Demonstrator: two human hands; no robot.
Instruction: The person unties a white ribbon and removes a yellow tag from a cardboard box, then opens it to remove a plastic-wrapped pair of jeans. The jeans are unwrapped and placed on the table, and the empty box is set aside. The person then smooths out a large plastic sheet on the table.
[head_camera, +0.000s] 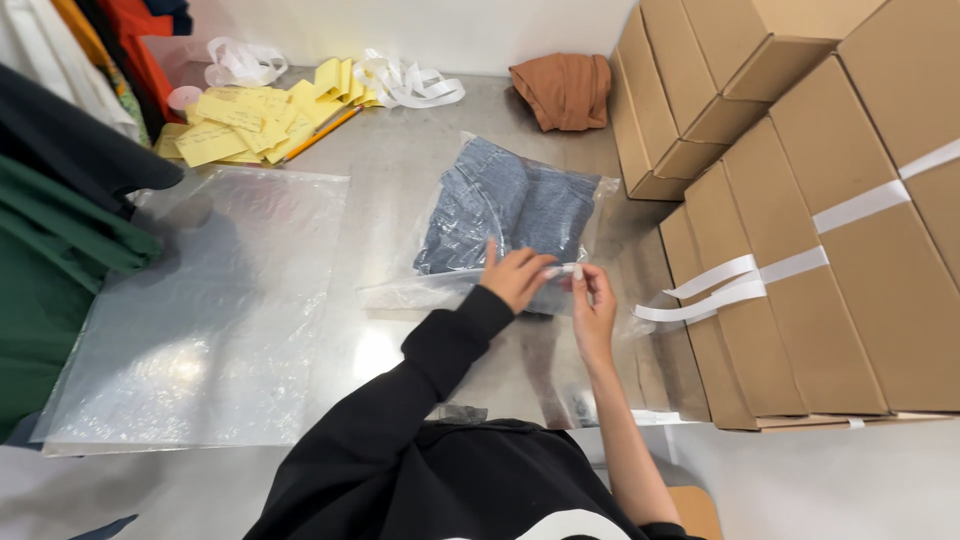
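Note:
A folded blue denim garment (505, 205) lies inside a clear plastic bag (430, 290) on the steel table (400, 150). My left hand (515, 275) rests on the bag's near edge, fingers curled. My right hand (592, 300) meets it from the right, and both pinch a small white strip (566, 270) at the bag's opening. The left arm wears a black sleeve; the right forearm is bare.
A stack of clear plastic bags (210, 310) lies at the left. Yellow paper slips (245, 120), a pencil and white strips (410, 85) sit at the back, beside a brown folded cloth (565, 90). Cardboard boxes (800, 230) fill the right. Dark and green garments (60, 240) hang at left.

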